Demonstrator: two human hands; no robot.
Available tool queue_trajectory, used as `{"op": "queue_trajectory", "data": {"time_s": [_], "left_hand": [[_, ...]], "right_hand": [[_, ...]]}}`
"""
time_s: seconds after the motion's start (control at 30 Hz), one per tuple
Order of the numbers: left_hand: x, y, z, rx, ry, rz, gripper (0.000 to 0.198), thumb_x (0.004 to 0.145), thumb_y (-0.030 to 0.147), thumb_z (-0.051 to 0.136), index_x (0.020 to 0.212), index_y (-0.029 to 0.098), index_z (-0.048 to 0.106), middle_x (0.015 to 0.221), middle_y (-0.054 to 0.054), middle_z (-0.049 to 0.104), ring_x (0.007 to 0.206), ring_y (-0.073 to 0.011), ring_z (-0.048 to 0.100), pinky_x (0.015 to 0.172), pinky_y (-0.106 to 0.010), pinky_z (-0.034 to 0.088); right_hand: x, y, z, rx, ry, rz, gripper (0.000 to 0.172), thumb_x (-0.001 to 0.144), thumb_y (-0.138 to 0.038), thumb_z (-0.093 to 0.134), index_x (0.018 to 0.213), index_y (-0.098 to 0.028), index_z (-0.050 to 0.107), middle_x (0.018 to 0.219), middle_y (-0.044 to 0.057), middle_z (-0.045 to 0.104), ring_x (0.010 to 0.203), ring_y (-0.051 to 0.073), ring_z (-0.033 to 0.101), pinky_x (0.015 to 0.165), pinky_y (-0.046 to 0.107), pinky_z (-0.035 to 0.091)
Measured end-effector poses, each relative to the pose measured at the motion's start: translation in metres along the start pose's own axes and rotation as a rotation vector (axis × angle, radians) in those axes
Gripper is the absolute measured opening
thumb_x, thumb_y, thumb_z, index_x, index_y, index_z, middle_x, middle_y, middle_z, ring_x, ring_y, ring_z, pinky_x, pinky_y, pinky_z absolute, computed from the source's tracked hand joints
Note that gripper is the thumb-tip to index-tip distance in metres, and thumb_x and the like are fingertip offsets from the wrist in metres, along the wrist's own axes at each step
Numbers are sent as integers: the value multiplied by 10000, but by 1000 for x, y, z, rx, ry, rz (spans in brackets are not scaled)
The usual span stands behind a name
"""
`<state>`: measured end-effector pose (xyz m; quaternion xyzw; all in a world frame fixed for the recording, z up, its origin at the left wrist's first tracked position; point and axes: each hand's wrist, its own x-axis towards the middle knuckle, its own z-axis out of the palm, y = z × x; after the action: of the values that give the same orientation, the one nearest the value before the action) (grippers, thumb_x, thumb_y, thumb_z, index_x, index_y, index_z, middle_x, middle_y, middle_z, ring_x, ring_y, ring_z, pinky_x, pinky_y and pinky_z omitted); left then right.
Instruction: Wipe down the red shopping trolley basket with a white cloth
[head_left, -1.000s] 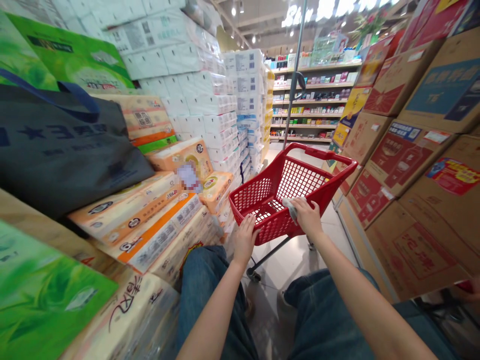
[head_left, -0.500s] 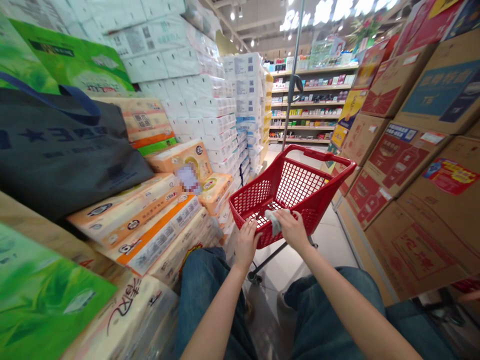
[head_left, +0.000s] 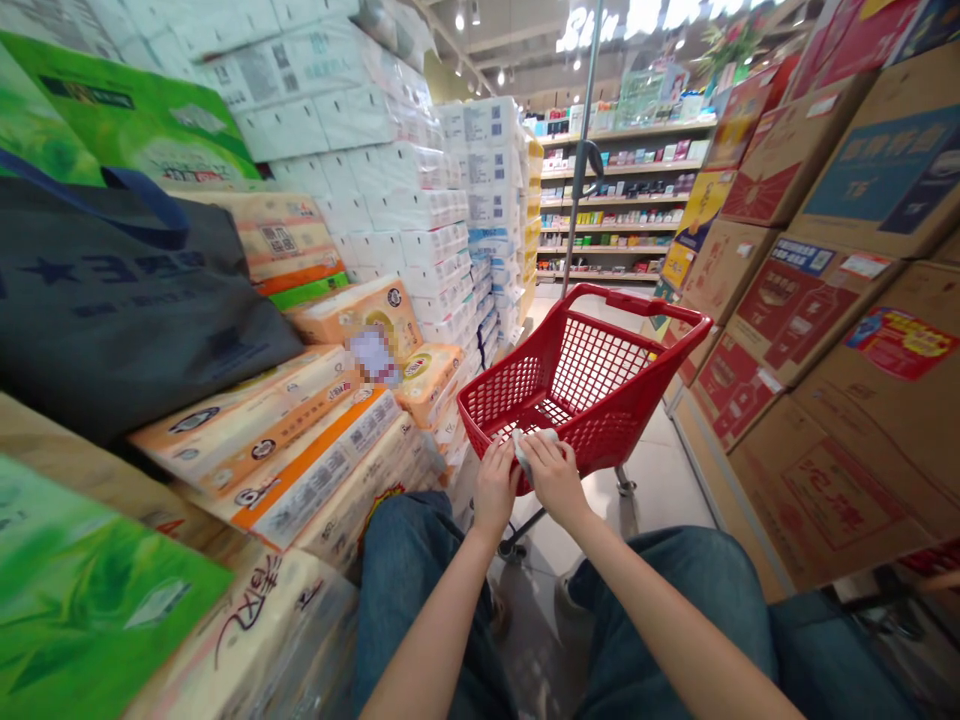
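A red plastic shopping cart [head_left: 600, 350] stands in front of me, its lattice basket holding nothing I can see. My left hand [head_left: 496, 485] grips the basket's near rim at the left corner, fingers bent over the edge. Close beside it, my right hand [head_left: 553, 475] presses a pale, crumpled cloth [head_left: 523, 452] against the same rim. The fingers of that hand are closed over the cloth and hide part of it.
Tissue packs [head_left: 315, 470] are piled on the left, with a dark grey bag [head_left: 135, 310] on them. Cardboard boxes [head_left: 847, 480] are stacked along the right. A metal pole [head_left: 581, 170] rises beyond the cart, before stocked shelves [head_left: 622, 205].
My right hand has slid left along the cart's rim with the cloth, closer to my left hand. My left hand keeps its hold on the corner.
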<state>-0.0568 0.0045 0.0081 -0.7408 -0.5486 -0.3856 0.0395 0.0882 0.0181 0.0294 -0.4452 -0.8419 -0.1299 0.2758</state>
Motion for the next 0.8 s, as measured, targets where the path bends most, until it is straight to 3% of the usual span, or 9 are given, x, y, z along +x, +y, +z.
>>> {"op": "queue_trajectory", "data": {"time_s": [0.1,0.23,0.3,0.4,0.57,0.63,0.7,0.8], "left_hand": [[0,-1,-6,26,-4,18,368,933,205,535,1299,173,534,1303,-101,615,1317,-249,478,1075,-439,443],[-2,0,-8,11,15,18,365,935,216,542,1299,190,534,1303,-90,617,1312,-247,486,1069,-440,447],[-4,1,-6,-12,13,5,362,939,211,531,1301,195,533,1311,-87,610,1317,-249,481,1076,-447,440],[-4,5,-1,-38,20,-9,358,947,227,521,1304,200,529,1311,-89,607,1326,-253,471,1085,-458,431],[-4,7,3,-39,24,-5,353,946,202,513,1298,183,529,1299,-97,613,1328,-244,467,1081,-446,436],[-3,6,2,-26,20,-1,342,937,174,516,1278,172,543,1282,-98,623,1321,-243,475,1076,-442,441],[-3,6,-2,-15,10,10,337,930,166,528,1266,168,552,1271,-98,629,1311,-248,484,1073,-443,443],[-4,5,-7,-14,11,20,336,928,192,548,1263,174,556,1265,-94,634,1302,-253,494,1066,-445,449]], "right_hand": [[1,34,-9,-10,-45,-78,420,931,-162,401,1326,-251,513,1342,58,591,1264,199,473,1044,383,224],[7,110,-26,-76,18,114,453,899,-102,374,1298,-248,530,1350,56,585,1262,193,486,1062,407,195],[10,129,-30,-92,41,199,444,896,-104,367,1275,-250,545,1355,56,581,1274,196,478,1059,411,200],[9,113,-26,-83,81,276,413,910,-122,359,1253,-235,558,1342,70,589,1285,202,466,1052,408,213],[-2,22,-6,-23,77,183,378,940,-192,397,1290,-207,537,1347,92,578,1307,213,435,1067,390,207],[-6,-1,-2,-5,71,101,373,944,-214,417,1297,-203,535,1336,94,585,1304,217,435,1074,388,201],[-7,-2,-4,1,53,12,371,947,-220,426,1304,-221,532,1320,80,599,1283,211,453,1081,390,190],[-2,32,-15,-26,8,-25,365,952,-204,411,1289,-261,538,1291,49,623,1247,195,489,1084,394,185]]}}
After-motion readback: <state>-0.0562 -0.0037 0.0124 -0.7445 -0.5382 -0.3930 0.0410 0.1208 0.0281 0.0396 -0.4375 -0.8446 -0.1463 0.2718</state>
